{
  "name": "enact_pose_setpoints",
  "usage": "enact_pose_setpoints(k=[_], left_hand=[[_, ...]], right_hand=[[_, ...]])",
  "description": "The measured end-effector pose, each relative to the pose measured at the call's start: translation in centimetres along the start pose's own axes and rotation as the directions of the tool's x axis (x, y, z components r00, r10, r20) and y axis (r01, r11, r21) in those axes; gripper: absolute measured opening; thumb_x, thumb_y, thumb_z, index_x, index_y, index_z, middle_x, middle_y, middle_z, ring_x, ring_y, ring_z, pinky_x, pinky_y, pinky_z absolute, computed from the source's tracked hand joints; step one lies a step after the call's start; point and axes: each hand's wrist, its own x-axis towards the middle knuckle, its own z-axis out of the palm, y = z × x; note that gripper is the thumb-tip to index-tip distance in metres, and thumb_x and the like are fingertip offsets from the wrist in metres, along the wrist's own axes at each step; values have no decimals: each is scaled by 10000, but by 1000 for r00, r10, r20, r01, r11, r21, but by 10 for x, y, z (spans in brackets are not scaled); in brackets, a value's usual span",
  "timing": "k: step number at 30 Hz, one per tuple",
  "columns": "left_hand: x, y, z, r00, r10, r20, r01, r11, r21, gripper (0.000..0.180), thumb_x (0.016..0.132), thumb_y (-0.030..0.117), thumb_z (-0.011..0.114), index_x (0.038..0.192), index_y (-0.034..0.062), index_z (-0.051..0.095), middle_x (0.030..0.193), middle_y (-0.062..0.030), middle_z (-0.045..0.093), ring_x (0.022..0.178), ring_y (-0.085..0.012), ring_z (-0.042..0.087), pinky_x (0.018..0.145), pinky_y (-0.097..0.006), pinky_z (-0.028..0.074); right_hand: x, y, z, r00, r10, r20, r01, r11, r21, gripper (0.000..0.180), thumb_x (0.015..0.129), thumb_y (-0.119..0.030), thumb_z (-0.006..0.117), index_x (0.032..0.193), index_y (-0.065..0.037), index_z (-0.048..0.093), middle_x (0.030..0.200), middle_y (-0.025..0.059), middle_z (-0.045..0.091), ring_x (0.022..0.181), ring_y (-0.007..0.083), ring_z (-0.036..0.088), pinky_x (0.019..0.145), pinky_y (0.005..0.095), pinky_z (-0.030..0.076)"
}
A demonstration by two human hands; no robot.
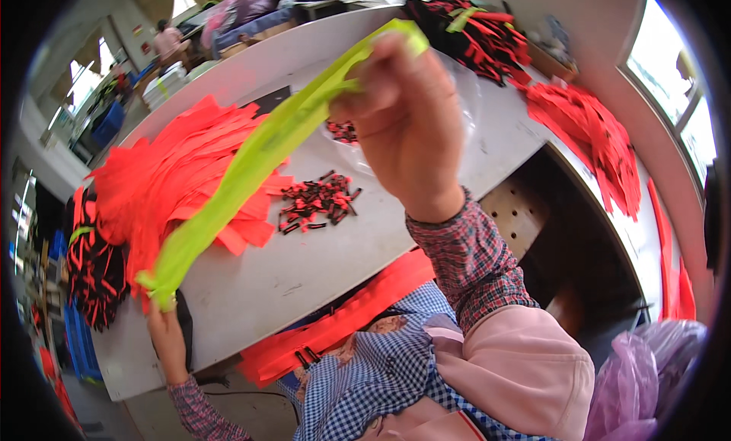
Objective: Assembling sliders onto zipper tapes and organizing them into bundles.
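A long neon yellow-green fabric strip [247,156] stretches diagonally above the white table [320,262]. Raised high over the table, my right hand [415,125] pinches the strip's upper end. At the table's left edge, my left hand [167,336] grips its lower end; part of that hand is blurred. Behind the strip lies a large heap of neon orange fabric strips [183,163]. Small black-and-orange pieces [324,201] are piled in the middle of the table. An orange strip with black bits [343,315] rests across my lap, over a blue checked apron [358,384].
Bundles of black-and-orange pieces hang at the left edge [95,270] and lie at the far right [483,41]. More orange strips [582,133] cover the right side, beside a dark table cutout [579,235]. A purple plastic bag [632,376] stands lower right. Another person [169,44] sits far back.
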Motion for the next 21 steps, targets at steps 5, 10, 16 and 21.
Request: enact_pose_setpoints(k=[5, 10, 16, 21], left_hand=[[18, 196, 20, 946, 252, 204, -244, 968, -61, 252, 1024, 179, 554, 1065, -67, 593, 888, -115, 626, 877, -191, 610, 815, -356, 484], [21, 315, 66, 761, 527, 378, -392, 838, -379, 521, 938, 235, 685, 1326, -36, 468, 1108, -142, 622, 1006, -238, 619, 899, -383, 483], [13, 340, 177, 687, 650, 324, -404, 713, -573, 1133, 731, 408, 860, 1550, 29, 175, 1520, -202, 366, 1369, -326, 417, 1157, -462, 291], [-39, 298, 273, -90, 344, 935, 288, 907, -307, 559, 975, 184, 628, 1457, 4, 408, 1154, -92, 643, 943, -133, 650, 840, -283, 518]], right_hand=[[-88, 28, -21, 950, 229, 212, -1, 680, -734, 846, 754, -278, 865, 1426, -38, 411, 1257, 132, 529, 1116, 254, 558, 912, 350, 518], [-111, 6, -13, 918, 353, 180, -173, 765, -620, 390, 877, -256, 723, 1130, 6, 583, 948, 165, 665, 843, 287, 648, 713, 384, 518], [-81, -117, -76, 934, 83, -348, -231, 883, -410, 253, 1014, -260, 577, 932, -39, 669, 727, -14, 652, 624, 69, 581, 551, 262, 474], [-86, -229, -141, 699, -565, -439, 359, 808, -467, 223, 1032, -231, 558, 1078, -34, 652, 837, 10, 640, 709, 80, 586, 641, 210, 473]])
